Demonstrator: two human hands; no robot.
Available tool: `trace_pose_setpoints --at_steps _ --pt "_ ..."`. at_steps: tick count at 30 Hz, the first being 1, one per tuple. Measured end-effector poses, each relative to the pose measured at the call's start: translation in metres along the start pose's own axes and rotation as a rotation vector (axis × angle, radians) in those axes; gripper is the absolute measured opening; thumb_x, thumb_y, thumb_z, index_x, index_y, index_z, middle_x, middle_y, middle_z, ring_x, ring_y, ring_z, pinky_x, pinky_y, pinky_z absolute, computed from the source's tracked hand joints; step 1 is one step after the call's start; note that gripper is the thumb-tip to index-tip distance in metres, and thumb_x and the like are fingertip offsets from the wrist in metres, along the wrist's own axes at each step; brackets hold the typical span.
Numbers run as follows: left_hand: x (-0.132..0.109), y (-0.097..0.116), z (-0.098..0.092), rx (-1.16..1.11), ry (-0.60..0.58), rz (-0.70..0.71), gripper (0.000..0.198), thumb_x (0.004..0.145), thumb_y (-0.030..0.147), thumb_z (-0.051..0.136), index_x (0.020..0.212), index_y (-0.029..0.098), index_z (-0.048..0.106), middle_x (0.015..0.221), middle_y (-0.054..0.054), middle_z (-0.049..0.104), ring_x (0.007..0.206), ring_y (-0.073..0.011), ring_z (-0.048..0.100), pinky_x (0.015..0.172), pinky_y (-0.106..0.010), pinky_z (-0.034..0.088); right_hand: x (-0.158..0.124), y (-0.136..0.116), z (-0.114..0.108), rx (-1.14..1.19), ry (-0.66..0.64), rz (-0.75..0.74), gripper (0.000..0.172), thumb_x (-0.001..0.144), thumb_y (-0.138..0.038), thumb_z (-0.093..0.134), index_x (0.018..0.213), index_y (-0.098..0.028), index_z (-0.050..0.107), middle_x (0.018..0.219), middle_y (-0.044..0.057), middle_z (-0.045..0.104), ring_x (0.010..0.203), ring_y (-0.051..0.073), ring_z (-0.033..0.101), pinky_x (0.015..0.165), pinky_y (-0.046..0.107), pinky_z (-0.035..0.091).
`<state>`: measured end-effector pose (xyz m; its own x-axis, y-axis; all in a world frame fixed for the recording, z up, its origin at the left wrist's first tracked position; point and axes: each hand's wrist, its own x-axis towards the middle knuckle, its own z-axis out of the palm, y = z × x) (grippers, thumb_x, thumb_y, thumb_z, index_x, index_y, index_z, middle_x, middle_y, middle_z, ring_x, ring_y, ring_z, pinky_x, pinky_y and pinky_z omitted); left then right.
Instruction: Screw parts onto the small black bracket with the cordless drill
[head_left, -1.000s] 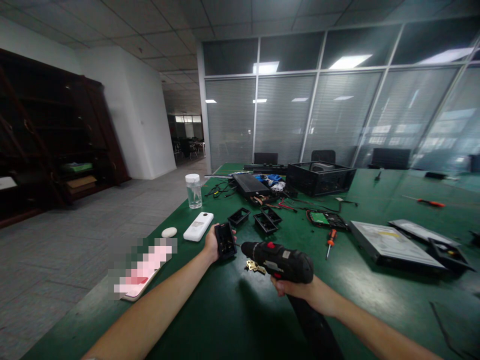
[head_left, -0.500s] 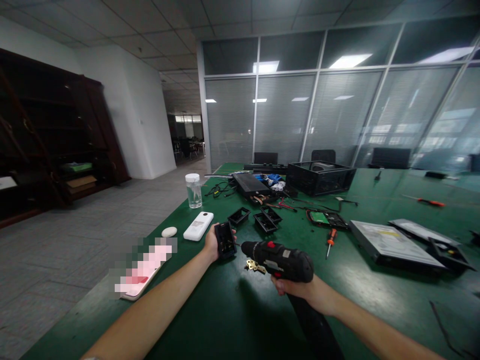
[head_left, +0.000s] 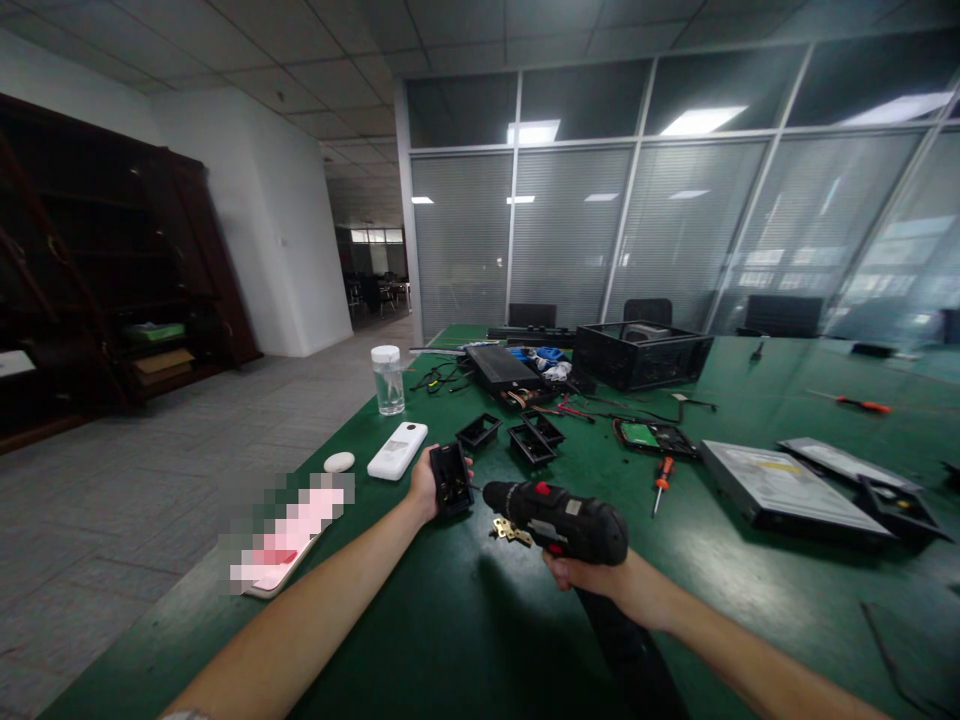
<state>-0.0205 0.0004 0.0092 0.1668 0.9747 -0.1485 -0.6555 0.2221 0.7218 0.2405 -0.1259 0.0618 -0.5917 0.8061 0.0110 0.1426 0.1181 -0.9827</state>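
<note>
A black open plastic housing (head_left: 451, 480) is in my left hand (head_left: 424, 487), tilted up with its hollow side toward the drill. My right hand (head_left: 581, 573) grips the handle of a black power drill (head_left: 562, 520) with red buttons. The drill points left, and its thin bit reaches the housing's right edge; whether it touches is unclear. Brass-coloured metal pieces (head_left: 510, 532) lie on the green table beneath the drill's front. Just beyond the hands sit several more black plastic frames (head_left: 532, 442).
A white device (head_left: 397, 451), a round white case (head_left: 339, 462), a pink phone (head_left: 289, 560) and a clear bottle (head_left: 389, 385) stand at left. Rightward are an orange screwdriver (head_left: 663, 480) and a flat metal drive (head_left: 787, 490). A black computer case (head_left: 641, 357) stands behind.
</note>
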Motion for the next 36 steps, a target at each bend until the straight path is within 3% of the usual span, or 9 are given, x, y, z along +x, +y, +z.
trace_pose_setpoints --at_steps 36 --pt "-0.0059 0.0025 0.0090 0.019 0.050 0.016 0.040 0.077 0.041 0.036 0.076 0.009 0.060 0.063 -0.011 0.061 0.055 -0.0208 0.059 0.051 -0.032 0.045 0.0012 -0.0001 -0.0021 -0.056 -0.055 -0.023 0.022 0.078 -0.037 0.055 0.080 -0.015 0.052 0.073 0.001 0.046 0.068 0.014 0.042 0.065 0.029 0.037"
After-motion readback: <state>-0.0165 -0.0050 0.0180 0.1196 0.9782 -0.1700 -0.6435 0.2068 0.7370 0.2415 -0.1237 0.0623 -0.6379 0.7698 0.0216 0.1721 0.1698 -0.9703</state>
